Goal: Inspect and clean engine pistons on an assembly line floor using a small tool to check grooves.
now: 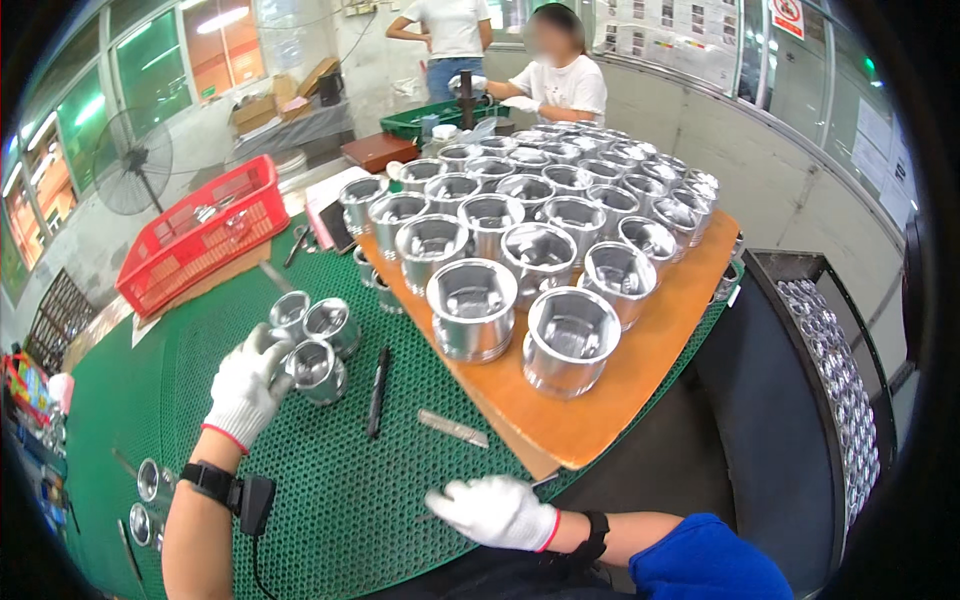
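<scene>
My left hand, in a white knit glove with a red cuff, is at the left side of a shiny cup-shaped metal part. Its fingers are curled against that part. Two similar parts stand close behind, one near my fingertips and another to the right. My gloved right hand is closed near the mat's front edge around a thin dark tool, whose kind I cannot make out. Between my hands a black marker-like pen and a flat metal strip lie on the green mat.
An orange board carries many rows of metal parts. A red basket stands at far left. More parts lie at lower left. A dark rack of parts is at right. Two people are beyond the table.
</scene>
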`<state>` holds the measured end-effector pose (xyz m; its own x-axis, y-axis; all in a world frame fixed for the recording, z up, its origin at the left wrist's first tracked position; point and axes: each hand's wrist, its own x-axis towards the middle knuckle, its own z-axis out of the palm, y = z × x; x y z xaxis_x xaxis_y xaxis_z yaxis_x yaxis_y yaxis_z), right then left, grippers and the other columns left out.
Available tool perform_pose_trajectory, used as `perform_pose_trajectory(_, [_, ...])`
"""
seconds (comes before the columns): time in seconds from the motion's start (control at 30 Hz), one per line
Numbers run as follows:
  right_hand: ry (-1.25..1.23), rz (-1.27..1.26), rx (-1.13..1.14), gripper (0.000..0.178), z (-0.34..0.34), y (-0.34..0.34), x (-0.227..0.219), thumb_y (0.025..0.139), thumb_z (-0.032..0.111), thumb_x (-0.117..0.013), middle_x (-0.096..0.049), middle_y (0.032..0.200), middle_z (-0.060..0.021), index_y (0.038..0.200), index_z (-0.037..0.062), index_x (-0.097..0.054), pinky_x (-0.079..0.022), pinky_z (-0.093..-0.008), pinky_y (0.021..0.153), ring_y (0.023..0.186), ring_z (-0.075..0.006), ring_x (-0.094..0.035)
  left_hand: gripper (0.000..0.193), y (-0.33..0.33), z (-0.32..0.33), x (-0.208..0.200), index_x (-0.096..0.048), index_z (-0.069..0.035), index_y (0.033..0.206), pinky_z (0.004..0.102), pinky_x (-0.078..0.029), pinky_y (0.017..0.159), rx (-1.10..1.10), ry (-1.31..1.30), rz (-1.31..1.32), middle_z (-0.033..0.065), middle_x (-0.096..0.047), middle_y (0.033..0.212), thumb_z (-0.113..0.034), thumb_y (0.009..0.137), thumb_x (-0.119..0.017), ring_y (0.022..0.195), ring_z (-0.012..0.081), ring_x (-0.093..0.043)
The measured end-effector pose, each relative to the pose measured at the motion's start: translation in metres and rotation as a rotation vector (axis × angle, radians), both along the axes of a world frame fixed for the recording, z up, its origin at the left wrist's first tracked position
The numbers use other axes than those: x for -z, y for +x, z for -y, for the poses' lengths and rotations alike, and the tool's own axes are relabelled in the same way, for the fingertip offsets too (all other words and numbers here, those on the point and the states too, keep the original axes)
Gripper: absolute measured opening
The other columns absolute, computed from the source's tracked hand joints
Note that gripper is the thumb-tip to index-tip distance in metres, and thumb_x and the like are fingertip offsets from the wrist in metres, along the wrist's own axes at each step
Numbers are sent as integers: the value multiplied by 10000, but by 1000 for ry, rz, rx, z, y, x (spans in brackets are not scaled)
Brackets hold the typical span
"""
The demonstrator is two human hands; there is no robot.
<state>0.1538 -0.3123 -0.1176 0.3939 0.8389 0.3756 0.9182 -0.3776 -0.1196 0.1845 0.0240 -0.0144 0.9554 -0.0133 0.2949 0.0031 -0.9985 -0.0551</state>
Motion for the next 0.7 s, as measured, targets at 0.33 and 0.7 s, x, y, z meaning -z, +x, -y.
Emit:
perform_pose_trajectory(0.33, [-70,-173,-63,272,0,13,-6,867,185,-557,-534,680,-24,1127,138,-619,-500,-304,426,515,-170,-620,433,110,2,22,-648,-165,1196,417,-527,890,-243,4,-420,218,-565,1257,-205,766,-669,1033,373,-631])
perform_pose_trajectory(0.7, [50,-174,-70,190,5,2,-3,849,177,-588,-535,746,-58,1021,96,-580,-516,-344,488,556,-200,-631,342,42,7,5,-699,-179,1075,413,-542,835,-78,-44,-417,140,-668,1055,-225,741,-758,940,336,-666])
